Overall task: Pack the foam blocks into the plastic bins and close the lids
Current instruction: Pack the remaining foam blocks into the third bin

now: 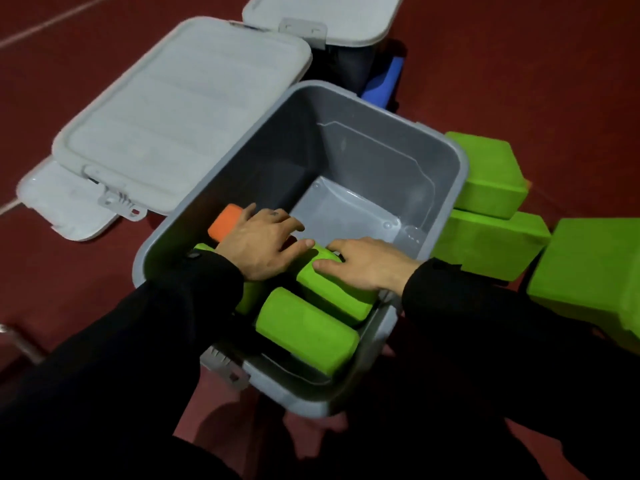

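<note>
Here both hands (304,258) press a green block (332,289).

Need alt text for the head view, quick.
Both hands, left hand and right hand, press green foam blocks into an open grey bin; an orange block lies inside, more green blocks wait outside, lid hangs open.

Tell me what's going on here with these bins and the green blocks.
A person is packing foam blocks into an open grey bin on a red floor. Both hands are inside it: the left hand and right hand lie with straight fingers on a green block, beside another green block and an orange block. The bin's lid lies off to the side, and more green blocks wait outside. A second bin behind has its lid on.
</note>
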`<state>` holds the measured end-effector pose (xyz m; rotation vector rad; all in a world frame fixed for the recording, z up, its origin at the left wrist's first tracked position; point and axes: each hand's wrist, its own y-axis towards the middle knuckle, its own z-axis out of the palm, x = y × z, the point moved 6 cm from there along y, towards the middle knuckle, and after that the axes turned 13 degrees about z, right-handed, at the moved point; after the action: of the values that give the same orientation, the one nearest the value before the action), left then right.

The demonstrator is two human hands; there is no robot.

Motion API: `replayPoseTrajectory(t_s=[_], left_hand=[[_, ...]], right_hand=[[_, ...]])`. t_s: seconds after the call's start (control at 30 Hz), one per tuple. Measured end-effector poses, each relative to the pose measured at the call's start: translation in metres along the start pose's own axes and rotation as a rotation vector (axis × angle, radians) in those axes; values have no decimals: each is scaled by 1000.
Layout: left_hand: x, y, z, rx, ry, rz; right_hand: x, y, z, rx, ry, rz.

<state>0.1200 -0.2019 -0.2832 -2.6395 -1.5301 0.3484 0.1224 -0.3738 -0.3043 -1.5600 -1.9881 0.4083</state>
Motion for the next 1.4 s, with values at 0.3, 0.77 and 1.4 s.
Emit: replayPoseTrajectory(t_s=[0.3,0.77,1.4], left_hand=[[-49,29,-38,-153,-56,-50],[-219,166,-67,-369,-240,172],[-336,195,102,81,-1254,-241]], right_hand=[[-14,-4,-15,-99,139,-238],[-197,-61,-76,-757,706,39],[-442,-111,108,-980,1836,948]])
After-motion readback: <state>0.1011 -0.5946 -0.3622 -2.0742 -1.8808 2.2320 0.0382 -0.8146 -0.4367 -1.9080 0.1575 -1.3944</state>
